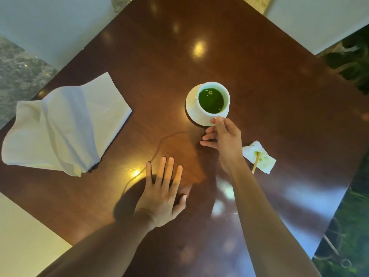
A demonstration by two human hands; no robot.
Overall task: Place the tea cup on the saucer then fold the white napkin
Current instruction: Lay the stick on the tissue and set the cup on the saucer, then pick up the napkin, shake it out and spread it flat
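A white tea cup point(201, 111) filled with green tea stands on a white saucer point(191, 100) near the middle of the dark wooden table point(259, 86). My right hand point(223, 138) is at the near edge of the cup and saucer, thumb and forefinger pinched on the cup's handle. My left hand point(162, 191) lies flat on the table with fingers spread, holding nothing. The white napkin point(65, 124) lies rumpled and loosely unfolded at the table's left side, well away from both hands.
A small crumpled tissue with green stains point(261, 157) and a thin wooden stick point(256, 162) lie just right of my right wrist. White chairs point(50, 27) stand around the table. A plant point(353, 62) is at the right edge.
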